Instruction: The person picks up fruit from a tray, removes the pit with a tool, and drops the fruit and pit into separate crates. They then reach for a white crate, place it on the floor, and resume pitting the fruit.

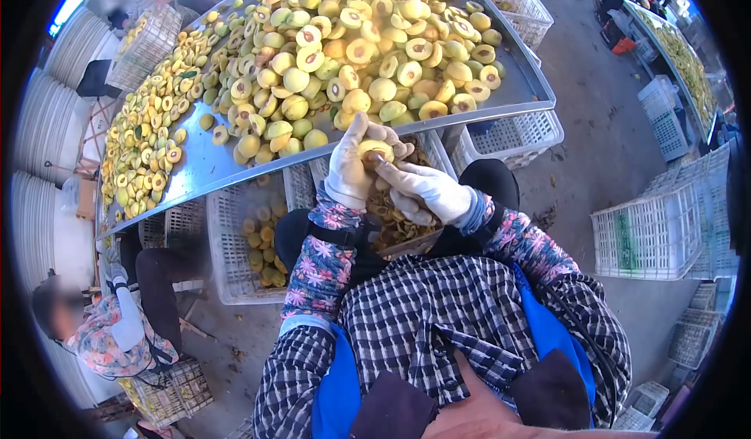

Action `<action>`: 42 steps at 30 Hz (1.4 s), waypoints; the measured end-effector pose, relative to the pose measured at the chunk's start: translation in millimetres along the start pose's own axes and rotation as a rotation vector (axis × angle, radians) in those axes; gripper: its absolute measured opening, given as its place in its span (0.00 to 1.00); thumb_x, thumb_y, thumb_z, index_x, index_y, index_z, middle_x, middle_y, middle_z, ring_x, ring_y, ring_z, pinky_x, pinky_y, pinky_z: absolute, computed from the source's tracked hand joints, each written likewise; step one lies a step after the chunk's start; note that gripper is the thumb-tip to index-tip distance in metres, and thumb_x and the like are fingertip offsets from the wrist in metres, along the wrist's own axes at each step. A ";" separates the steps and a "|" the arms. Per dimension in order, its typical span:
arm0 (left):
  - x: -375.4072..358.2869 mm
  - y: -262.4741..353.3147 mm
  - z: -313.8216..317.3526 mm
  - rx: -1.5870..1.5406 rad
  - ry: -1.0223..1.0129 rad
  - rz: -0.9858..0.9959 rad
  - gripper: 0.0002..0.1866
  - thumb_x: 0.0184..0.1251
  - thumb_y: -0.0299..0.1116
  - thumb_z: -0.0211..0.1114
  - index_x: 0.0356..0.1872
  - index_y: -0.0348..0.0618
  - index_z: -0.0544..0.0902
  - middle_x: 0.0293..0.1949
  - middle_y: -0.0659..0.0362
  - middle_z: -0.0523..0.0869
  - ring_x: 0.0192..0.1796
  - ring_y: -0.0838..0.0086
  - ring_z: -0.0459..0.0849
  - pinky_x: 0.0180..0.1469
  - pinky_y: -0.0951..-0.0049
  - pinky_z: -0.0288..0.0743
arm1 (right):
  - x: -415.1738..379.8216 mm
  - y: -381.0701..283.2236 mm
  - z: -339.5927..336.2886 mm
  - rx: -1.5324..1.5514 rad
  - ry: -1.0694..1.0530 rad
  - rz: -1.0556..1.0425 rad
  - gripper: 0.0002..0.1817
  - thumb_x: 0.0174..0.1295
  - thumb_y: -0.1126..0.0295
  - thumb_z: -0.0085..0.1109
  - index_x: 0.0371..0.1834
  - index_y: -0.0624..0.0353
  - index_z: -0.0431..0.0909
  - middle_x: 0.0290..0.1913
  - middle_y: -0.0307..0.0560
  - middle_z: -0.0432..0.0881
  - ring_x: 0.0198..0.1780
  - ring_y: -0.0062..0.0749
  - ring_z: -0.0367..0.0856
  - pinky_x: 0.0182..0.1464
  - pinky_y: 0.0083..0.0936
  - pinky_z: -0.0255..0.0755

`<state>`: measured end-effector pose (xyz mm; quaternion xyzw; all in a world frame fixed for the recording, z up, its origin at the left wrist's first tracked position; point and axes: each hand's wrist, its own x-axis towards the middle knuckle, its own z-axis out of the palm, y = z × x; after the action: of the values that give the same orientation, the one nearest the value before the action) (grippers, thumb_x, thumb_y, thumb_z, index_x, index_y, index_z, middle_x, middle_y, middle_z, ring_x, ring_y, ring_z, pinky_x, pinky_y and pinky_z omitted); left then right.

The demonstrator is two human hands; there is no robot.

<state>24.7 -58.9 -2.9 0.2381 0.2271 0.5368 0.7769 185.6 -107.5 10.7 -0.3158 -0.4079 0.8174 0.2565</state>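
Observation:
My left hand [350,165], in a white glove, holds a halved yellow fruit [374,152] cut side up, just below the edge of the metal table. My right hand [426,192], also gloved, presses its fingertips into the fruit's centre at the pit. Both hands hover over a crate of brown pits [395,220] between my knees. Floral sleeve covers wrap both forearms. The metal table [195,165] above carries several halved and whole yellow fruits [352,48].
A white plastic crate [254,243] with a few fruits sits under the table at left. Empty white crates [649,235] stand at right on the concrete floor. Another person [109,329] crouches at lower left. Stacked white trays [39,204] line the left side.

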 end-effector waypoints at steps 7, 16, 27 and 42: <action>-1.6 3.7 -33.9 0.647 0.381 0.362 0.19 0.70 0.47 0.60 0.35 0.38 0.81 0.30 0.55 0.84 0.32 0.69 0.85 0.37 0.67 0.82 | -16.5 16.5 -7.9 0.172 -0.054 0.082 0.23 0.71 0.47 0.47 0.47 0.59 0.71 0.18 0.34 0.66 0.12 0.17 0.59 0.14 0.15 0.51; -27.8 123.8 -86.1 2.054 0.870 0.253 0.27 0.62 0.50 0.65 0.57 0.45 0.78 0.56 0.45 0.78 0.56 0.56 0.78 0.60 0.63 0.70 | -22.3 43.2 -28.1 -1.401 0.169 -0.018 0.20 0.67 0.66 0.48 0.61 0.54 0.64 0.41 0.61 0.78 0.41 0.56 0.82 0.44 0.43 0.76; 119.1 9.6 -87.4 1.763 0.465 0.439 0.47 0.51 0.40 0.74 0.71 0.41 0.58 0.64 0.39 0.69 0.65 0.48 0.70 0.66 0.58 0.67 | -14.3 46.1 -26.8 -1.485 0.111 0.008 0.26 0.64 0.70 0.50 0.66 0.51 0.61 0.52 0.64 0.73 0.47 0.57 0.81 0.47 0.43 0.75; 7.1 16.3 -14.2 0.019 0.235 0.187 0.22 0.74 0.46 0.47 0.58 0.43 0.75 0.51 0.57 0.82 0.49 0.68 0.82 0.48 0.66 0.79 | 25.2 -1.9 -2.1 -1.241 0.582 -0.853 0.23 0.64 0.67 0.58 0.58 0.64 0.64 0.36 0.55 0.84 0.35 0.50 0.84 0.35 0.36 0.78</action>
<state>6.5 -45.4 -4.7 0.2012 0.2981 0.6289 0.6893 170.6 -88.4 3.5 -0.4181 -0.7896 0.1586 0.4202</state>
